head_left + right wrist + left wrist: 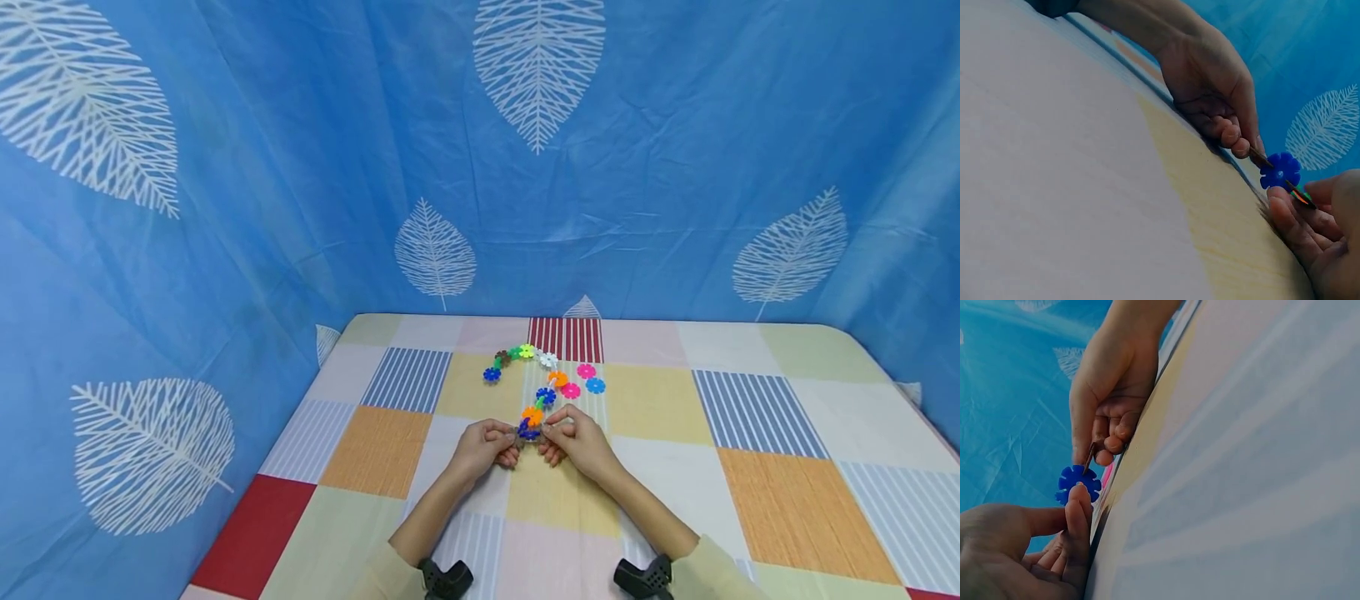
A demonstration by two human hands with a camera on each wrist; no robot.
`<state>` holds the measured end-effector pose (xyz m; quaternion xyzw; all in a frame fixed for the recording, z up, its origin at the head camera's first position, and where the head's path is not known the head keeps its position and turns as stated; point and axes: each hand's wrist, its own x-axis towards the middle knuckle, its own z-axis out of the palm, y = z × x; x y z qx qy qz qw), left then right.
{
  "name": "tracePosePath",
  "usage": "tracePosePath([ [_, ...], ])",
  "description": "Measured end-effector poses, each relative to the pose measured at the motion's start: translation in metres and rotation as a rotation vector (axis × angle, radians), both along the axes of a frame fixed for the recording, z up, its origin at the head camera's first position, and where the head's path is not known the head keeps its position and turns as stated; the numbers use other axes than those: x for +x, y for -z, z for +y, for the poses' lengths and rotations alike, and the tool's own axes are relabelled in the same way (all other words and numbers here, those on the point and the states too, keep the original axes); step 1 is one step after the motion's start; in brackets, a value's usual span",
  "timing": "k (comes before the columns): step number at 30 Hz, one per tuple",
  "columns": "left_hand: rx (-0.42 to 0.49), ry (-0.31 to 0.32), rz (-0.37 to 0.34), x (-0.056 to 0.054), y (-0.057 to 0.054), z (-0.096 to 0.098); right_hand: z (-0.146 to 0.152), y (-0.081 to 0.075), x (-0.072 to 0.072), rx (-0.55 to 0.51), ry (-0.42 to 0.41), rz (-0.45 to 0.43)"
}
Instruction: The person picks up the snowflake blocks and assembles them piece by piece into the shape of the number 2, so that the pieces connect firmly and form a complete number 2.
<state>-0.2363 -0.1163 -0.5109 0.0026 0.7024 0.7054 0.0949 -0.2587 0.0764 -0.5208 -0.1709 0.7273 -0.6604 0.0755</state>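
Several notched, flower-shaped interlocking discs form a curved chain, and its near end is a dark blue disc [529,433] between both hands. My left hand [482,450] pinches a brown disc [1261,156] that meets the blue disc's left edge. At the other side, my right hand [581,442] pinches another brown disc [1089,457], seen edge-on against the blue one. Just beyond the fingers comes an orange disc [532,416] of the chain. Fingers partly hide both brown discs, so how deep their slots sit I cannot tell.
The chain runs away over the table, past a white disc [549,360] and a yellow disc [527,351], to a blue end disc [492,375]. Beside it lie two pink discs [587,371] and a light blue disc [596,386]. A blue curtain [637,233] hangs behind the patchwork tablecloth [660,400].
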Motion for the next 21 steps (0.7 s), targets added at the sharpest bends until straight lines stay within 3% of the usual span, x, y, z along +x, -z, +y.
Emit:
tracePosePath([
  [5,-0.005,-0.008,-0.024,0.0,0.0,-0.002,0.006,0.0,-0.01,0.23,0.191,0.217],
  [11,-0.015,-0.003,-0.04,0.0,0.001,-0.003,0.03,0.005,-0.037,0.405,0.473,0.468],
  [14,-0.033,0.002,-0.035,0.0,0.0,-0.003,0.043,0.009,-0.049,0.543,0.577,0.517],
  [17,-0.048,0.006,-0.03,-0.001,0.0,-0.003,0.051,0.012,-0.057,0.647,0.599,0.525],
  [21,-0.06,0.007,-0.023,-0.001,0.0,-0.002,0.056,0.013,-0.061,0.647,0.59,0.509],
])
